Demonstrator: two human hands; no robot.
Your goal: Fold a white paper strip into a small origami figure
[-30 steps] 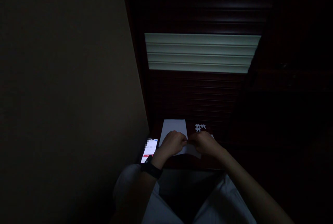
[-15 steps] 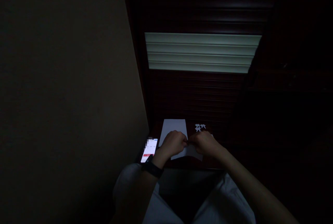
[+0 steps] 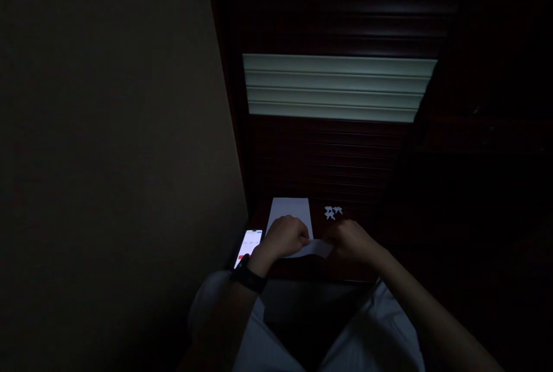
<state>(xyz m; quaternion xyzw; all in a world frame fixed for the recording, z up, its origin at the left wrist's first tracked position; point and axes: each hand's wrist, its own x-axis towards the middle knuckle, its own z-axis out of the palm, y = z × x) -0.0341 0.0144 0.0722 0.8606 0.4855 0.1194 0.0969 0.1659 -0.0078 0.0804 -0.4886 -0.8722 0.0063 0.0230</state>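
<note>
A piece of white paper (image 3: 317, 247) stretches between my two hands, slightly curved and raised over the dark table. My left hand (image 3: 286, 236) is closed on its left part, thumb and fingers pinched together. At the other end, the curled fingers of my right hand (image 3: 351, 238) grip the paper; their tips are dim and partly hidden. Behind my left hand lies a flat stack or sheet of white paper (image 3: 290, 208), its lower part covered by the hand. Several small jagged paper pieces (image 3: 330, 215) sit just beyond my right hand.
A lit phone (image 3: 251, 240) lies left of my left wrist, partly covered by it. The wall (image 3: 129, 130) rises close on the left. Dark slatted panelling with a pale band (image 3: 337, 87) stands behind the table (image 3: 345, 271). My knees are under its front edge.
My hands have moved apart, the right one shifting slightly right. The held paper shows as a narrower strip between them, its lower edge higher than before.
</note>
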